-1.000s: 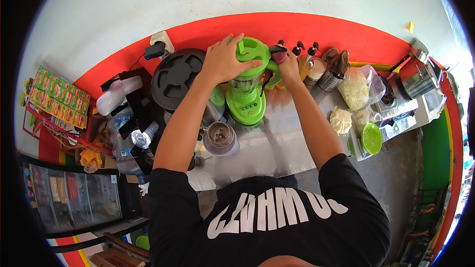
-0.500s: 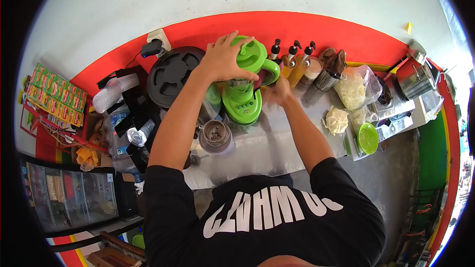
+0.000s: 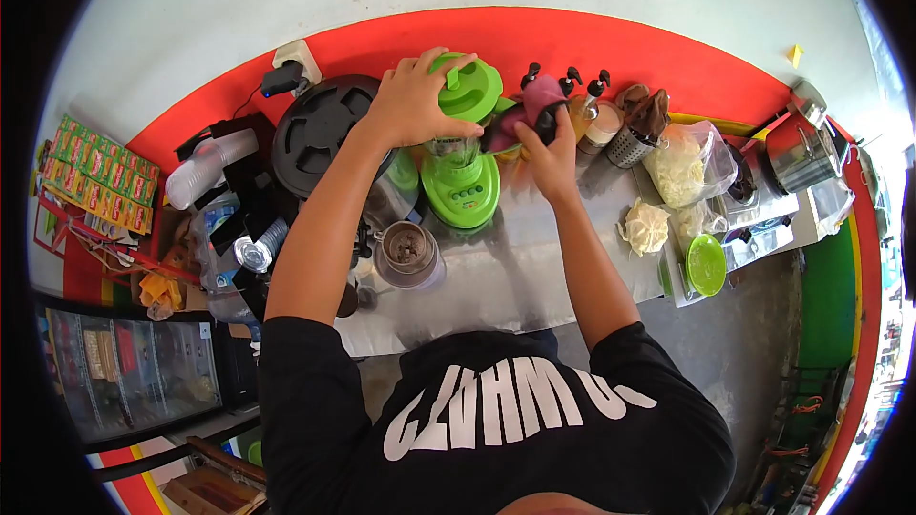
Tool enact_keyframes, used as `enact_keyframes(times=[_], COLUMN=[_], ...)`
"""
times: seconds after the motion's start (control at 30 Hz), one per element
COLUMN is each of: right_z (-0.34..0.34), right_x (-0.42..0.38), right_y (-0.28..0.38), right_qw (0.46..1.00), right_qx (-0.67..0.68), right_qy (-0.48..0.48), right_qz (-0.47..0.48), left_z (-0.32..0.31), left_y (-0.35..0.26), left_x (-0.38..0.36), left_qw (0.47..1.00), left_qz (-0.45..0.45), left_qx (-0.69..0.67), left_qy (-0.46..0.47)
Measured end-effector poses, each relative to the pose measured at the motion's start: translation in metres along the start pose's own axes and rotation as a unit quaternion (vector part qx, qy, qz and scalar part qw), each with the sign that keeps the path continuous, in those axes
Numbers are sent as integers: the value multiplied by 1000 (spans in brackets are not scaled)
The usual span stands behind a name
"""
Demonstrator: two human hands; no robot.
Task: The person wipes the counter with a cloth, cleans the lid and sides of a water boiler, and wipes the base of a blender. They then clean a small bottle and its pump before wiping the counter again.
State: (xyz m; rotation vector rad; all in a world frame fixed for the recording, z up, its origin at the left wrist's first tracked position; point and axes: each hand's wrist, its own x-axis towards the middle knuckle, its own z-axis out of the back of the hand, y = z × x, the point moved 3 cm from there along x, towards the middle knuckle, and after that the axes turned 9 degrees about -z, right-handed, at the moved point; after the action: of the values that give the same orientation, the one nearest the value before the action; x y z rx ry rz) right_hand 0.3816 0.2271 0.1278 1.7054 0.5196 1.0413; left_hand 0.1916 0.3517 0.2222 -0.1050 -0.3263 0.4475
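A green blender (image 3: 460, 193) stands on the metal counter with its green lid (image 3: 477, 93) on top. My left hand (image 3: 418, 103) wraps the lid's left side, fingers over the top and thumb along the lower rim. To the right of the lid, my right hand (image 3: 553, 153) is closed on a pink-and-black object (image 3: 542, 95), raised in front of the pump bottles; I cannot tell its exact kind. It partly covers the blender's handle. A metal cup (image 3: 407, 246) with brown residue inside sits in front of the blender, on the left.
A large black round lid (image 3: 324, 136) is left of the blender. Pump bottles (image 3: 599, 119), a perforated metal holder (image 3: 632, 148), a bag of pale shreds (image 3: 682, 172) and a green plate (image 3: 706, 265) line the right. Stacked plastic cups (image 3: 215, 167) lie far left.
My right hand has come up from beside the blender's handle, bringing the pink-and-black object into view. My left hand stays on the lid. The whole view has shifted slightly.
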Motion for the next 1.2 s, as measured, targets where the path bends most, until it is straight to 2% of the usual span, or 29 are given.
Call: enact_keyframes(times=[0.03, 0.1, 0.13, 0.27, 0.33, 0.37, 0.43, 0.47, 0.53, 0.57, 0.63, 0.67, 0.7, 0.77, 0.8, 0.93, 1.0, 1.1, 1.17, 1.2], right_z=[-1, -7, -14, -14, -12, -15, -17, -21, -26, -25, -27, -22, -16, -14, -15, -36, -48, -69, -85, -92], right_x=[3, 6, 4, 4, 4, 1, -8, -14, -25, -29, -37, -40, -43, -47, -46, -40, -35, -44, -59, -65], right_y=[7, 23, 36, -2, -22, -29, -43, -50, -70, -75, -87, -90, -88, -91, -83, -36, 2, 24, 7, -10], right_qw=[1000, 972, 959, 948, 980, 980, 976, 976, 970, 970, 947, 944, 945, 896, 896, 897, 937, 944, 950, 946], right_qx=[-1, -226, -254, -286, -174, -175, -145, -146, -136, -135, -254, -291, -288, -403, -397, -383, -346, -328, -310, -320], right_qy=[1, 22, 10, -26, -83, -82, -161, -161, -182, -184, -143, -95, -98, 57, 116, 141, 0, -36, -19, -50], right_qz=[-2, 56, 122, 135, 45, 47, 28, 29, -84, -84, -137, -121, -123, -180, -161, -171, -47, -27, -44, 10], left_z=[-1, -2, -3, -2, -4, -5, -6, -5, -5, -5, -6, -6, -6, -6, -7, -7, -10, -10, -13, -14], left_y=[0, -1, 0, 0, -3, -5, -4, -4, -2, -2, 1, 3, 5, 8, 9, 3, 5, 8, 8, 8], left_x=[0, -2, -3, -2, 1, 5, 8, 7, 6, 5, 4, 4, 3, 1, 1, 5, 5, 6, 8, 8], left_qw=[1000, 1000, 1000, 1000, 1000, 1000, 1000, 1000, 1000, 1000, 1000, 1000, 1000, 1000, 1000, 1000, 999, 999, 998, 997], left_qz=[2, -4, -4, -2, -5, 3, 12, 12, 10, 11, 8, 9, 9, 8, 10, 19, 20, 22, 17, 13], left_qx=[-2, 13, 12, 6, 10, 19, 27, 21, 17, 16, 19, 7, -5, -6, -9, 1, 11, 0, 7, 14], left_qy=[1, -15, -13, -10, -11, 1, 12, 11, 12, 6, 5, -1, -7, -8, -11, -2, -27, -47, -61, -75])
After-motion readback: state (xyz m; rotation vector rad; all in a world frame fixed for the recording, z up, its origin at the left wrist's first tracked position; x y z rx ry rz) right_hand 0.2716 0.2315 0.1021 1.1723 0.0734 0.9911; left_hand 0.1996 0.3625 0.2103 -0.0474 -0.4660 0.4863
